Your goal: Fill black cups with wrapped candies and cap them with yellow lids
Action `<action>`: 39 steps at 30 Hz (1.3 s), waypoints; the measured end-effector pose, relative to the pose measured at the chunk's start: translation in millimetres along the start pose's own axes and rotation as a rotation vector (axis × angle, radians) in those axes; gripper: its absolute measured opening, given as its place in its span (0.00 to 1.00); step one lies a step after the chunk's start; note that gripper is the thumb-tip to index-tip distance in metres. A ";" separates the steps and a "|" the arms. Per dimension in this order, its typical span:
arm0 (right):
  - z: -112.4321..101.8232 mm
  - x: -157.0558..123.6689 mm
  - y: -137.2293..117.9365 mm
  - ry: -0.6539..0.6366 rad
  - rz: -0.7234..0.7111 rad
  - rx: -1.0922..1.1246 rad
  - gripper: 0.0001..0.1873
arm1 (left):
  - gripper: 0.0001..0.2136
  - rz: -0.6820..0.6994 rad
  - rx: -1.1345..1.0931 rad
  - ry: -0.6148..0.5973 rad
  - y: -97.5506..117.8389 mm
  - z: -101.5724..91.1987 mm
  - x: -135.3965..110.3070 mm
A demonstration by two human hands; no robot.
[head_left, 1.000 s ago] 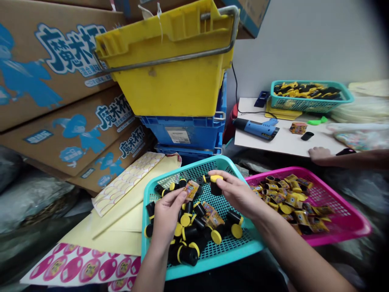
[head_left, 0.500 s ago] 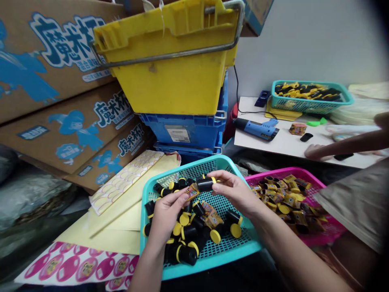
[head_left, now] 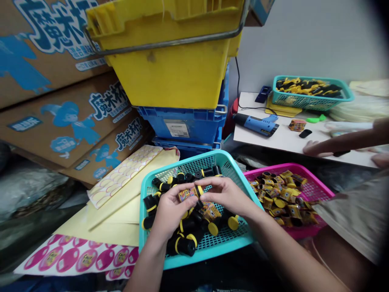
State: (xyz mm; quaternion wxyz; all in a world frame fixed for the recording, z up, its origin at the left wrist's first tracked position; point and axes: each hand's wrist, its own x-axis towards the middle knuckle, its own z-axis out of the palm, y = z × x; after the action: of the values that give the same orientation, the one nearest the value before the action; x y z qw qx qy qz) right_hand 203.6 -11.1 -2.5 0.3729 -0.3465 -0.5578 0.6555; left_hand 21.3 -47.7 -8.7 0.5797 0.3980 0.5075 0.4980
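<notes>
Over a teal basket, my left hand pinches a colourful printed sleeve. The sleeve sits around a small black canister with a yellow cap, covering most of its black body. My right hand is closed on the canister's capped end, fingertips and thumb at the yellow rim. Beneath both hands, several bare black canisters with yellow caps lie loose in the basket. A little stack of flat printed sleeves rests among them, partly hidden by my right hand.
To the right, a pink basket holds several sleeved canisters. A blue heat gun and another teal basket stand on a white table, where another person's hand rests. Yellow and blue crates, cartons and sticker sheets fill the left.
The canister has gone from beside the printed sleeve to inside it. My hands have come closer together and lower over the basket. The view has shifted slightly.
</notes>
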 end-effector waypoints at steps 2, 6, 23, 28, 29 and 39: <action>2.0 -1.0 1.3 -0.026 -0.019 0.062 0.17 | 0.16 0.009 -0.043 -0.013 0.4 3.5 -2.5; 1.6 -2.8 5.8 -0.201 0.147 0.362 0.20 | 0.15 0.022 -0.137 -0.042 1.2 13.0 -6.5; -0.6 -0.5 18.0 -0.235 0.102 0.345 0.16 | 0.15 0.034 -0.164 -0.111 -6.8 15.4 -11.3; 2.5 -5.5 3.9 -0.144 -0.177 -0.038 0.22 | 0.26 0.032 -0.195 -0.160 -6.4 12.3 -12.5; 3.4 -9.5 -3.2 -0.140 -0.266 -0.192 0.23 | 0.28 0.034 -0.179 -0.180 -4.6 11.7 -13.1; -77.8 -81.8 -52.9 0.570 -0.112 -1.511 0.21 | 0.17 0.138 0.681 -0.099 5.3 -27.3 13.3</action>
State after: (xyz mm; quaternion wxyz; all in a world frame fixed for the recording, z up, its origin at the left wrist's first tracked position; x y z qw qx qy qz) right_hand 316.2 -40.7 42.3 0.1982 -0.6302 -0.7501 -0.0314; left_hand -6.7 -34.9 -10.7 0.4024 0.6256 0.5877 0.3184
